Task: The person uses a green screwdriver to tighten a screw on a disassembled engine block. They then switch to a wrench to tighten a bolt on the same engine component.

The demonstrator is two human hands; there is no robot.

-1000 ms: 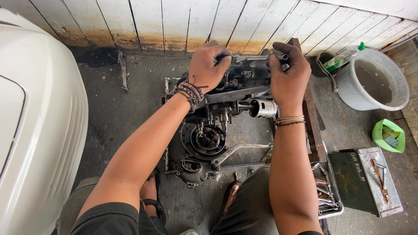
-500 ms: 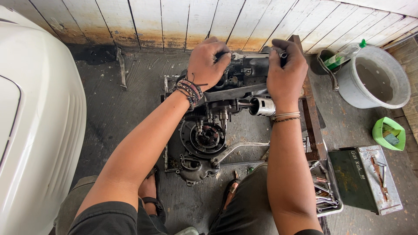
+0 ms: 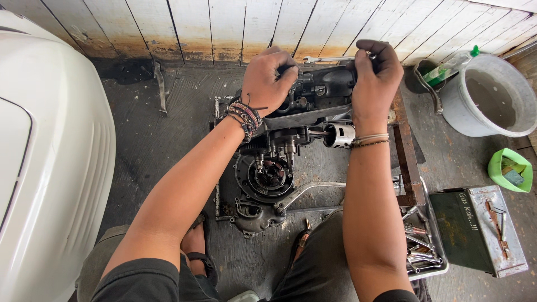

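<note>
Seen from the head camera, both hands grip the far end of a dark engine block (image 3: 291, 140) lying on the grey floor (image 3: 168, 145) before a white plank wall (image 3: 224, 28). Left hand (image 3: 268, 78), beaded bands at the wrist, is curled tight over the block's top left; right hand (image 3: 376, 75) is wrapped around its top right corner. A shiny piston (image 3: 340, 135) juts beside the right wrist. Right of that stand a grey bucket (image 3: 492, 98), a green metal box (image 3: 475, 229) and a tray of tools (image 3: 422, 246).
</note>
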